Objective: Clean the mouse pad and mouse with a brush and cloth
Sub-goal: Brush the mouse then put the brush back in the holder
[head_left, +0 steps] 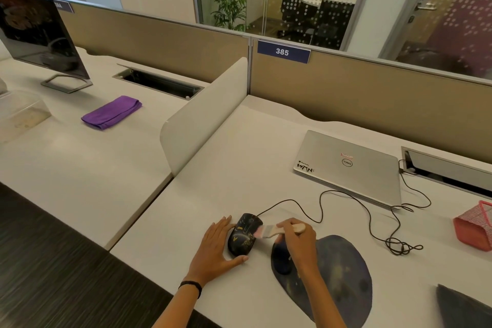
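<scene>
A black wired mouse with yellow markings lies on the white desk, just left of the dark blue mouse pad. My left hand cups the mouse's left side and near end, with the thumb under it. My right hand grips a small brush with a pale handle; its pink bristles touch the mouse's right side. A folded purple cloth rests on the neighbouring desk to the far left, out of both hands.
The mouse cable loops right toward a closed silver laptop. A red basket stands at the right edge. A low white divider separates the desks. A monitor stands far left.
</scene>
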